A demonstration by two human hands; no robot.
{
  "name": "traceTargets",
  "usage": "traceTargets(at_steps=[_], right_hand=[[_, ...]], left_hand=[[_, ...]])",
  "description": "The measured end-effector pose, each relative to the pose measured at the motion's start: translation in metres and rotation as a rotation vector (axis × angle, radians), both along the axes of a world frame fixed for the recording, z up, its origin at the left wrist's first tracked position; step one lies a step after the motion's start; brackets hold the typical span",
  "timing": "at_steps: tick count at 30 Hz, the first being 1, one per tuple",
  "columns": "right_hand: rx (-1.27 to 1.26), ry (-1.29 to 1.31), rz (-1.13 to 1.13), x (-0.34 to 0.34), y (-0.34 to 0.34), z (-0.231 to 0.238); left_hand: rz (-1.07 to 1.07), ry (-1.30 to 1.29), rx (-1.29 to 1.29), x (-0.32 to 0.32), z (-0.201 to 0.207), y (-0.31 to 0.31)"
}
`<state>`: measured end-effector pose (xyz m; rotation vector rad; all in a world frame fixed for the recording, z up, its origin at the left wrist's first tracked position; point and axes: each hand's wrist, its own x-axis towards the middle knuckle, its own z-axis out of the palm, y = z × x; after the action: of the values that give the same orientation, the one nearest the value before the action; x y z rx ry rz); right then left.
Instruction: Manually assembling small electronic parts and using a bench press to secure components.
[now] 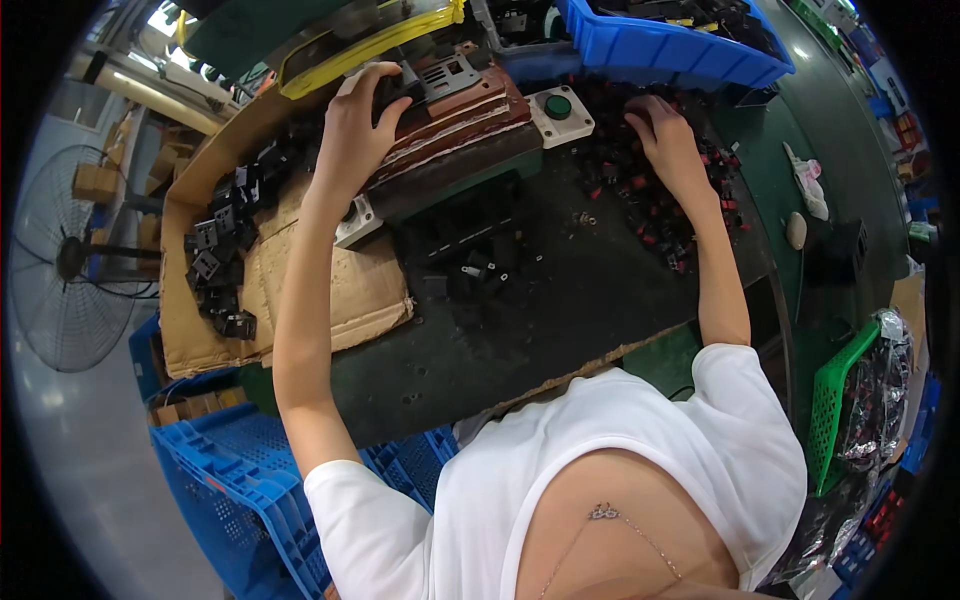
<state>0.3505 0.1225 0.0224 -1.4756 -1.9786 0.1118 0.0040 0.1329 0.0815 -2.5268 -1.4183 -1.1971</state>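
My left hand (355,130) is at the far left of the bench, thumb and fingers curled round a small black plastic part (411,84). That part sits against a slotted metal plate (448,76) on top of a reddish-brown layered block (455,120). Over on the right, my right hand (668,140) reaches into a heap of small black and red parts (640,200). Its fingers are bent together at the heap's edge; what they pinch, if anything, is too small to make out. Between the hands lies a white box with a green push button (558,107).
A cardboard tray (335,290) with black housings (215,240) lies at left. Blue (690,45) and yellow-rimmed (370,45) bins stand behind. Loose metal bits (485,270) lie on the dark bench mat (560,310). Blue crates (240,470) stand below left; a green basket (835,400) is at right.
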Motion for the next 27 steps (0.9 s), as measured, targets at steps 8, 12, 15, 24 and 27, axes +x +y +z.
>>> traceTargets(at_steps=[8,12,15,24,27], right_hand=[[-0.349,0.857,0.429,0.006,0.012,-0.003],[-0.458,1.008,0.436,0.01,0.006,-0.001],[-0.519,1.1,0.489,0.005,0.007,-0.004],[-0.619,1.111,0.619,0.0,-0.004,0.004],[-0.575,1.086,0.566,-0.005,-0.004,0.007]], left_hand=[[-0.033,0.009,-0.003,-0.005,-0.005,0.01],[-0.046,-0.004,-0.074,-0.003,0.002,0.008],[-0.057,0.03,-0.061,-0.009,-0.004,0.011],[-0.118,-0.002,-0.108,-0.016,0.002,0.012],[-0.157,-0.05,-0.142,-0.022,-0.002,0.017]])
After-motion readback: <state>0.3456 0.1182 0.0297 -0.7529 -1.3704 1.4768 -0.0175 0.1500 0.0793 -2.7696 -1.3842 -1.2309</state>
